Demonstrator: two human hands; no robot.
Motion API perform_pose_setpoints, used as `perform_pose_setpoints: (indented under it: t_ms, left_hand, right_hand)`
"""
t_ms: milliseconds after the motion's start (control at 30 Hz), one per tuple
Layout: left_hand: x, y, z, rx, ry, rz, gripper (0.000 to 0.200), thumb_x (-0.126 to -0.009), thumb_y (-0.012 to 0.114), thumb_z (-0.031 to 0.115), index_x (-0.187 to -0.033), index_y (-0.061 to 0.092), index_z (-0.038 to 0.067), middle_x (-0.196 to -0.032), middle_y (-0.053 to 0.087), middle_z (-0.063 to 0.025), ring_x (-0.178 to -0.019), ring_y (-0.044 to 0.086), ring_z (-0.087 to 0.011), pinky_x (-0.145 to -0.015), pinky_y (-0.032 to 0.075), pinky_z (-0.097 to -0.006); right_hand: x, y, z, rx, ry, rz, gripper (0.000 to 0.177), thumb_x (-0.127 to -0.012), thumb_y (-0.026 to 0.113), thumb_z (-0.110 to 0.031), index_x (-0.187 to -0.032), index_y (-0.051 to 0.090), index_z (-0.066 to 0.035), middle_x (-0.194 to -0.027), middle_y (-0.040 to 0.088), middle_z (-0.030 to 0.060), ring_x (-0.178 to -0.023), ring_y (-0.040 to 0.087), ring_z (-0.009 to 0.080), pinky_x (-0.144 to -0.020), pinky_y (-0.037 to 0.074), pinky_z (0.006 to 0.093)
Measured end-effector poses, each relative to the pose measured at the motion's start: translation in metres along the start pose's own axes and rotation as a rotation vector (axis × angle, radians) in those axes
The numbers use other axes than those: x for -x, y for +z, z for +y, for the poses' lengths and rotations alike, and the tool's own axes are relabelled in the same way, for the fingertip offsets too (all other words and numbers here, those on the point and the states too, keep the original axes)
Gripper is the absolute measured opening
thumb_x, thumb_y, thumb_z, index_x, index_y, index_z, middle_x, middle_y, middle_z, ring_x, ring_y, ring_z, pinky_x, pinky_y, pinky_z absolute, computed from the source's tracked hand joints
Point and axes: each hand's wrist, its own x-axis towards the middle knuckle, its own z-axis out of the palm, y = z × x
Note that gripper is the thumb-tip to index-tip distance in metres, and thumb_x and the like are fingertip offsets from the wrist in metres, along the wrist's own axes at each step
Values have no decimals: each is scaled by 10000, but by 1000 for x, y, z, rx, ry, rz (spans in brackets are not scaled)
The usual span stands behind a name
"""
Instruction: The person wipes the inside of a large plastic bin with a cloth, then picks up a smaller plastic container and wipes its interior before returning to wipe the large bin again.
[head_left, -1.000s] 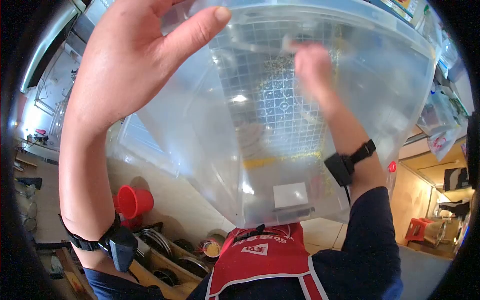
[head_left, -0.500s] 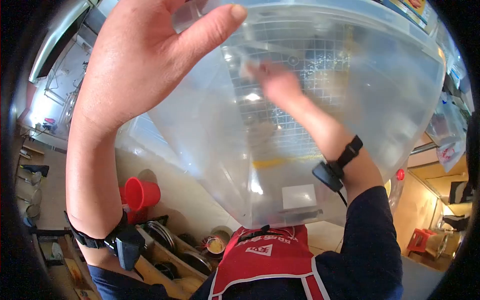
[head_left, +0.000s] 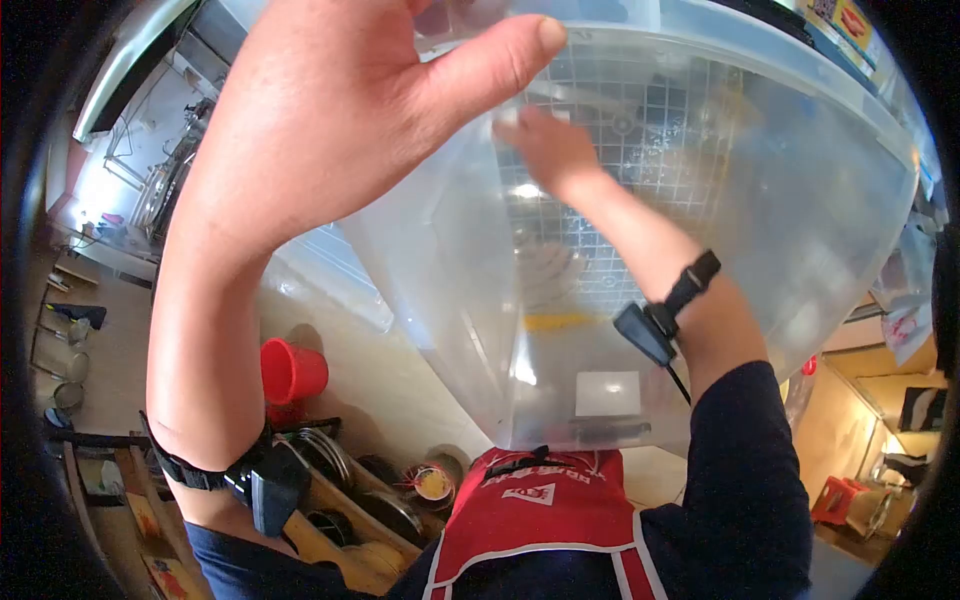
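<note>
the clear plastic bin (head_left: 810,210), before the red apron (head_left: 540,522), could have been tipped if pushed by the right hand (head_left: 556,152) inside and poorly steadied by the left hand (head_left: 325,120), thumb splayed, though neither hand's grip could be told.

A: Right hand (head_left: 552,150)?
B: Relocated. 1 second ago, right side of the grid (head_left: 645,205); now, left side, nearer the left hand (head_left: 325,120).
A: Right forearm (head_left: 645,235)?
B: Now slanted farther leftward.
A: Left thumb (head_left: 490,70)?
B: Shifted right, reaching farther across the bin (head_left: 830,200).
A: Yellow specks?
B: Scattered over the grid 1 second ago; now harder to make out.
A: Bin?
B: Slightly farther right in view.
</note>
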Motion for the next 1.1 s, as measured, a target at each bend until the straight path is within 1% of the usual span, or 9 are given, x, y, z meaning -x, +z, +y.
perform_pose_setpoints:
  t_ms: [167, 267, 467, 567, 667, 733, 833, 1000, 1100]
  left_hand:
    - [2, 6, 17, 18, -25, 10, 284, -898, 637, 210, -1015, 645, -49, -847, 676, -153, -763, 648, -225, -676, 512, -328]
    - [3, 7, 13, -109, -2, -15, 291, -895, 637, 214, -1016, 642, -50, -843, 676, -152, -758, 646, -227, -681, 515, -325]
    - [1, 1, 23, -144, -87, -84, 282, -902, 613, 213, -1035, 644, -33, -861, 679, -140, -764, 645, -233, -733, 521, -317]
    - [14, 10, 14, -121, -317, 15, 356, -923, 632, 174, -1209, 575, -31, -1136, 624, -91, -1064, 561, -144, -941, 424, -271]
    - [18, 11, 12, -114, -307, 42, 347, -922, 632, 167, -1205, 578, -27, -1135, 623, -91, -1061, 559, -147, -948, 417, -273]
    - [17, 9, 11, -144, -301, 32, 346, -922, 631, 165, -1205, 578, -26, -1138, 623, -91, -1065, 558, -149, -951, 416, -274]
    - [13, 8, 9, -167, -292, 16, 345, -922, 630, 163, -1206, 578, -25, -1144, 622, -89, -1071, 556, -150, -954, 414, -275]
    - [9, 8, 7, -199, -303, 7, 342, -922, 628, 160, -1207, 578, -23, -1153, 621, -88, -1082, 554, -153, -960, 410, -277]
    - [9, 6, 7, -199, -303, 8, 342, -924, 625, 159, -1211, 577, -21, -1164, 619, -85, -1098, 549, -156, -970, 404, -281]
  right_hand:
    - [130, 101, 62, 297, -395, -317, 297, -843, 563, -167, -1133, 619, -137, -1061, 592, 130, -847, 623, 296, -638, 528, 425]
    - [157, 77, 45, 347, -459, -399, 349, -791, 566, -149, -1136, 622, -151, -1038, 598, 110, -856, 612, 294, -679, 537, 420]
    - [26, -41, 1, 583, -504, 518, 367, -766, 574, -146, -1125, 627, -201, -939, 577, 26, -929, 575, 257, -761, 462, 376]
    - [-24, -58, 17, 616, -501, 537, 357, -765, 578, -149, -1113, 629, -205, -920, 569, 20, -938, 566, 242, -753, 460, 380]
    - [-5, -41, 47, 606, -467, 482, 388, -770, 571, -137, -1149, 615, -207, -955, 582, 29, -925, 564, 236, -752, 464, 380]
    - [43, -4, 60, 660, -274, 196, 451, -779, 555, -110, -1214, 585, -223, -969, 585, 31, -935, 552, 237, -775, 472, 379]
    - [144, 50, 80, 538, -363, 78, 529, -794, 532, -72, -1295, 537, -244, -995, 584, 19, -964, 544, 232, -805, 484, 375]
    - [222, 69, 57, 322, -276, -256, 216, -815, 565, -144, -1005, 659, -185, -986, 575, 45, -962, 540, 246, -794, 480, 383]
    - [181, 31, 58, 251, -137, -63, 127, -866, 558, -203, -885, 650, -116, -951, 596, 79, -930, 556, 275, -810, 477, 398]
